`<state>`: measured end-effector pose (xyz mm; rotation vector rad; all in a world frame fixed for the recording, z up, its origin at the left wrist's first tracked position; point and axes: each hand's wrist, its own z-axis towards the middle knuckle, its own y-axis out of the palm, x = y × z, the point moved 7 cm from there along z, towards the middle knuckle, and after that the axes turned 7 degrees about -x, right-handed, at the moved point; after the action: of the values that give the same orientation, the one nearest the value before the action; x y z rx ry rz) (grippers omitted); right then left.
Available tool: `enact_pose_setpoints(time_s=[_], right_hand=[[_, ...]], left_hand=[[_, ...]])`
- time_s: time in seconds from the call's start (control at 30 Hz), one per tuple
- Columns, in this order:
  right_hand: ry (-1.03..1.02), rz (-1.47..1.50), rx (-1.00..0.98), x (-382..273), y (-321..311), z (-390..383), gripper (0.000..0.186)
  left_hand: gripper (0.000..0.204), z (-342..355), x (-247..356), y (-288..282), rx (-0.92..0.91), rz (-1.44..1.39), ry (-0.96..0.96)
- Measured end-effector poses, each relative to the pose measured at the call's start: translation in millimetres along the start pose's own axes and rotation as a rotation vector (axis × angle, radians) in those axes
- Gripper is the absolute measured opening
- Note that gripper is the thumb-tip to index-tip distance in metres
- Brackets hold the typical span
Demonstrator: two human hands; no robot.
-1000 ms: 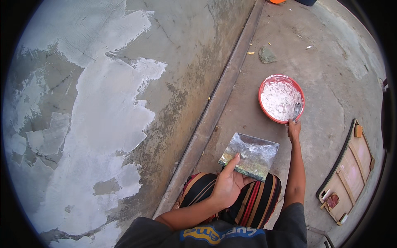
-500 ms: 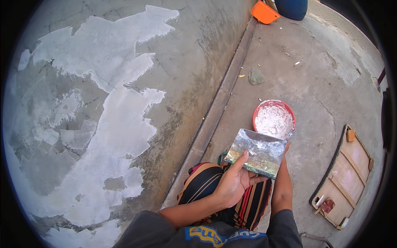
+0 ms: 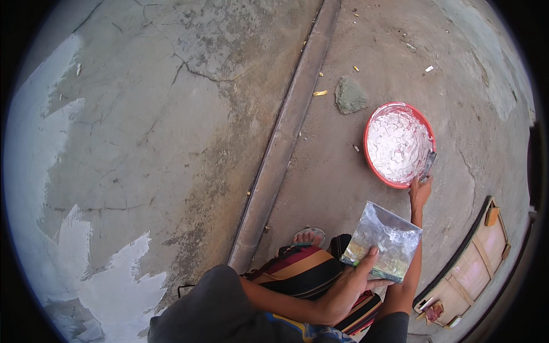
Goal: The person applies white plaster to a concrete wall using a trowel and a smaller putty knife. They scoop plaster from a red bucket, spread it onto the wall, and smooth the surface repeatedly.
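Note:
My left hand [image 3: 350, 287] holds a flat square board [image 3: 384, 235] with a dark, mottled picture-like surface smeared white. The thumb lies on top and the fingers run underneath. My right hand [image 3: 421, 192] is closed at the near right rim of a red basin [image 3: 372, 166], gripping a putty knife [image 3: 429, 163]; its grey blade leans over the rim. Thick whitish putty [image 3: 398, 143] with a ridged surface fills much of the basin. The board is nearer to me than the basin and covers part of my right forearm.
A grey wall [image 3: 154, 114] with white putty patches [image 3: 123, 286] rises on the left, with a ledge [image 3: 280, 143] along its foot. A stone [image 3: 350, 95] lies beyond the basin. On the right rests a wooden-framed panel [image 3: 466, 266]. My foot [image 3: 309, 236] shows below.
The view has shifted toward the basin and away from the patched wall. My right hand, hidden behind the board before, now shows at the basin's rim with the putty knife.

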<state>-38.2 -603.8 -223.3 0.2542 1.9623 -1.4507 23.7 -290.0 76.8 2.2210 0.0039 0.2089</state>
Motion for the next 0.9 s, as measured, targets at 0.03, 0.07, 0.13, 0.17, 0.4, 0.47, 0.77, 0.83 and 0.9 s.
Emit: enact_pose_setpoints(time_s=[0.03, 0.07, 0.13, 0.17, 0.4, 0.47, 0.77, 0.83, 0.9], right_hand=[[-0.026, -0.09, -0.004, -9, -6, 5, 0.059], [-0.013, -0.145, -0.051, -27, -12, 7, 0.061], [0.025, -0.26, -0.14, -68, -26, 3, 0.065], [-0.036, -0.314, -0.15, -75, -31, 3, 0.072], [-0.126, -0.447, -0.418, -101, -76, 24, 0.048], [-0.214, -0.555, -0.437, -127, -88, 26, 0.028], [-0.223, -0.629, -0.402, -119, -98, 66, 0.029], [-0.196, -0.65, -0.443, -118, -81, 69, 0.03], [-0.257, -0.808, -0.544, -102, -58, 76, 0.031]], left_hand=[[0.059, 12, 13, 4, 0.045, 0.016, -0.018], [0.059, 21, 25, 5, 0.09, 0.032, -0.037], [0.064, 40, 31, -1, 0.135, 0.031, -0.048], [0.065, 46, 27, -4, 0.164, 0.045, -0.078], [0.059, 78, 54, 4, 0.115, 0.171, 0.04], [0.055, 90, 58, 3, 0.09, 0.17, 0.079], [0.048, 88, 83, -32, 0.05, 0.05, 0.139], [0.041, 60, 91, -40, 0.068, 0.048, 0.257], [0.041, 45, 104, -42, 0.075, 0.035, 0.357]])
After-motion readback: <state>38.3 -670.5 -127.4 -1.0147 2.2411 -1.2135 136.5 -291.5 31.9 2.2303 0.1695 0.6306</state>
